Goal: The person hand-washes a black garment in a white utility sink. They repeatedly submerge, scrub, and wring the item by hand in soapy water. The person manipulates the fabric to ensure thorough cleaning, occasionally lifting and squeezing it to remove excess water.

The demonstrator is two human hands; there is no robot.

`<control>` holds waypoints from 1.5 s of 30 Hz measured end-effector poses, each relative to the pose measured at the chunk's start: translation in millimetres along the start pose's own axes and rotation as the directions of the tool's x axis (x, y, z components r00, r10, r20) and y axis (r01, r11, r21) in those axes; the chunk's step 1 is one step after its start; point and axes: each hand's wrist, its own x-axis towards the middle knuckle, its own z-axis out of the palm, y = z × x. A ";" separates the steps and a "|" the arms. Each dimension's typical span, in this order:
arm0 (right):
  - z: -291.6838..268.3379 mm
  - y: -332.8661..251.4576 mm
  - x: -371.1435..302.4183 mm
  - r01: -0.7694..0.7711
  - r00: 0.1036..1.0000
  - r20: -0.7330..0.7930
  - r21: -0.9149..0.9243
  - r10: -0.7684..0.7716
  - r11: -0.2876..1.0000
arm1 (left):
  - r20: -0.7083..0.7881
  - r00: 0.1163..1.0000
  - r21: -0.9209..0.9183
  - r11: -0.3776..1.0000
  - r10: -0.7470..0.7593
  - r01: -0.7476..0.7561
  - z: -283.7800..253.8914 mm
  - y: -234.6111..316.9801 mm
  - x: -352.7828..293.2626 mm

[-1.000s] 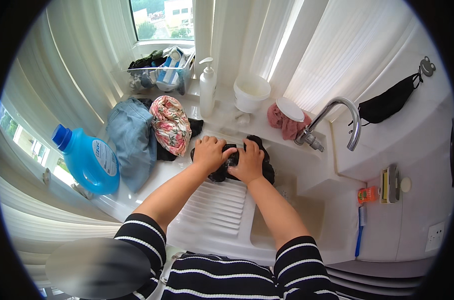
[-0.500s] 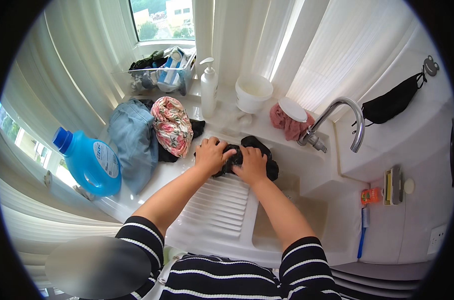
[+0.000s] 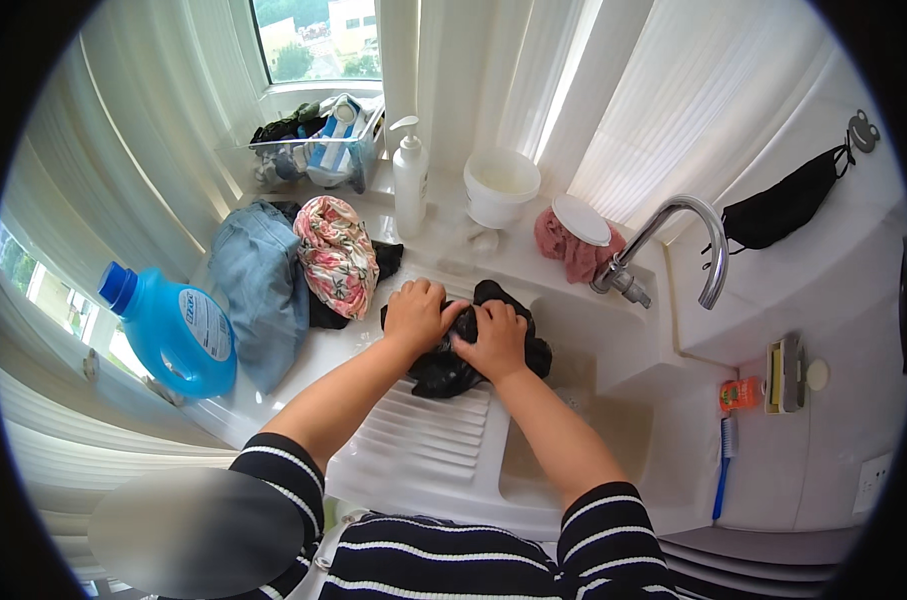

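Note:
A wet black garment (image 3: 445, 372) lies bunched over the upper end of the ribbed white washboard (image 3: 418, 440), part of it hanging over the sink's edge. My left hand (image 3: 416, 315) is closed on its left side, and my right hand (image 3: 496, 340) grips it from the right. Both thumbs nearly meet over the cloth, which bulges between the hands. Murky water (image 3: 573, 440) stands in the basin to the right. Left of my hands lie a floral cloth bundle (image 3: 335, 255) and a light blue garment (image 3: 260, 285).
A blue detergent jug (image 3: 178, 340) stands at the left. Behind are a clear bin (image 3: 318, 160), a white pump bottle (image 3: 410, 190), a white tub (image 3: 500, 190) and pink cloth (image 3: 570, 250) under a white lid. The chrome faucet (image 3: 708, 240) arches over the right side.
More of the black garment now spreads toward me over the washboard's ribs. My hands have shifted slightly nearer, still gripping it. The view has moved a little.

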 end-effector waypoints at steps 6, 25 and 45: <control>-51.3 -6.4 -31.8 0.094 0.959 0.246 0.193 -0.141 0.977 | 0.246 0.964 -0.230 0.972 0.101 -0.043 -43.7 -4.4 -41.3; -54.9 -15.9 -90.5 0.446 0.874 0.117 0.196 -0.472 0.873 | 0.113 0.930 -0.200 0.925 0.349 -0.323 -62.7 17.4 -112.9; -7.8 -7.8 -25.3 0.089 0.991 0.094 0.073 -0.095 0.993 | 0.097 0.974 -0.023 0.979 0.203 -0.202 -13.5 5.1 -32.1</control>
